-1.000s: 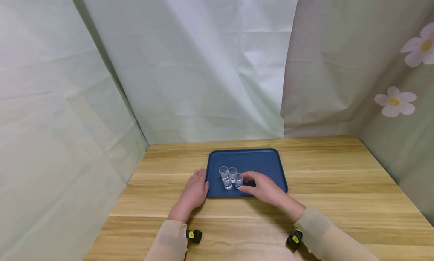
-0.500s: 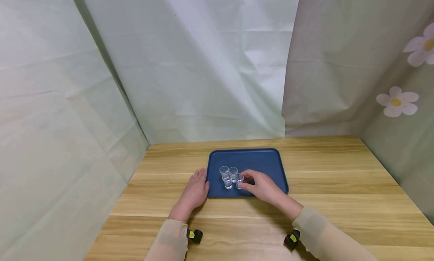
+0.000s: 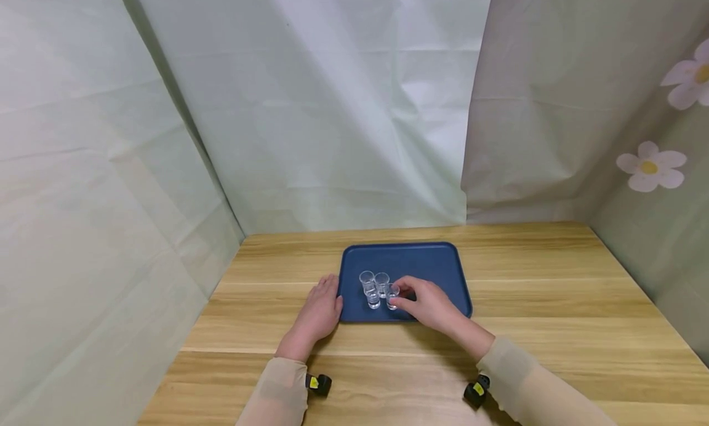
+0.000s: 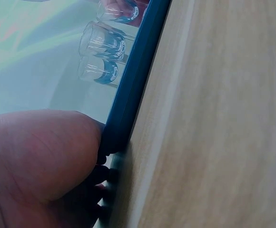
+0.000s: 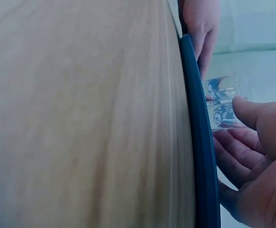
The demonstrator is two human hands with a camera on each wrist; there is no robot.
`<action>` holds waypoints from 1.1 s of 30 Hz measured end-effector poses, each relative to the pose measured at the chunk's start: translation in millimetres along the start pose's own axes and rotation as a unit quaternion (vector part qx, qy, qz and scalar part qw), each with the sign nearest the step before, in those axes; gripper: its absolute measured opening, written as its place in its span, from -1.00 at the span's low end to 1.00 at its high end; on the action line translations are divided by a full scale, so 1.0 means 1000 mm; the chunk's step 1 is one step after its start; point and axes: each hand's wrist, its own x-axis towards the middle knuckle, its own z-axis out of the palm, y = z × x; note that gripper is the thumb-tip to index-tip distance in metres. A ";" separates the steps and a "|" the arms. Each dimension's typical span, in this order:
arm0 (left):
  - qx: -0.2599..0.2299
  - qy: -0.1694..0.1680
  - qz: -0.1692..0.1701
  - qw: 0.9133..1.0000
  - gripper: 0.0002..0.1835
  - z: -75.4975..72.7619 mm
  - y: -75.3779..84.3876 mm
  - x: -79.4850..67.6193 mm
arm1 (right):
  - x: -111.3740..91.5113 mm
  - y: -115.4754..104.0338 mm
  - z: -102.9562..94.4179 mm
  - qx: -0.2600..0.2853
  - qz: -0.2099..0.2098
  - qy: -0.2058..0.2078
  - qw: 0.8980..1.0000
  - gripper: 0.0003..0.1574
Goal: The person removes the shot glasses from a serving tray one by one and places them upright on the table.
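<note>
Several small clear shot glasses stand upright and close together on the left front part of a blue tray point(image 3: 426, 263). My right hand point(image 3: 434, 304) reaches over the tray from the right, its thumb and fingers around the front right shot glass point(image 3: 392, 298). In the right wrist view the thumb point(image 5: 247, 111) lies against that glass point(image 5: 223, 115), with the fingers curled on its far side. My left hand point(image 3: 319, 309) lies flat on the table along the tray's left edge, thumb at the rim. Its fingers are hidden in the left wrist view.
The tray rests on a wooden table point(image 3: 532, 278). Pale cloth hangs behind and at both sides, with white flowers point(image 3: 650, 166) printed on the right one. Black wrist cameras point(image 3: 319, 385) sit at both sleeves.
My right thumb has moved slightly up against the front right shot glass, and the right wrist has shifted a little left. The left hand and the glasses have stayed in place.
</note>
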 end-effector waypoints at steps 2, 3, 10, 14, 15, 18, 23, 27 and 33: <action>0.002 -0.001 -0.001 1.000 -0.38 0.000 0.000 0.000 | -0.001 0.000 -0.001 0.002 -0.001 0.003 1.000 -0.71; 0.003 0.000 -0.001 1.000 -0.39 0.001 0.000 0.000 | -0.002 -0.001 -0.001 0.004 -0.001 0.005 1.000 -0.70; 0.000 -0.004 -0.005 1.000 -0.39 0.002 0.000 0.000 | -0.007 0.001 -0.010 0.004 -0.005 0.017 1.000 -0.69; -0.003 -0.006 -0.007 1.000 -0.39 0.001 0.000 0.000 | -0.008 0.005 -0.019 -0.002 -0.004 0.024 1.000 -0.67; -0.002 -0.007 -0.007 1.000 -0.39 0.001 0.000 0.000 | -0.008 0.007 -0.021 -0.004 -0.003 0.026 1.000 -0.67; -0.003 -0.004 -0.003 1.000 -0.39 0.001 0.000 0.001 | -0.008 0.013 -0.029 -0.004 -0.007 0.038 0.999 -0.68; -0.003 0.001 0.001 1.000 -0.39 0.001 0.000 0.001 | -0.010 0.023 -0.045 0.002 -0.006 0.052 0.999 -0.68; -0.003 -0.008 -0.008 1.000 -0.38 0.001 0.000 0.001 | -0.010 0.029 -0.061 -0.007 0.002 0.063 0.998 -0.66; -0.008 -0.004 -0.006 1.000 -0.39 0.000 0.001 0.001 | -0.010 0.043 -0.088 -0.018 0.014 0.079 0.997 -0.62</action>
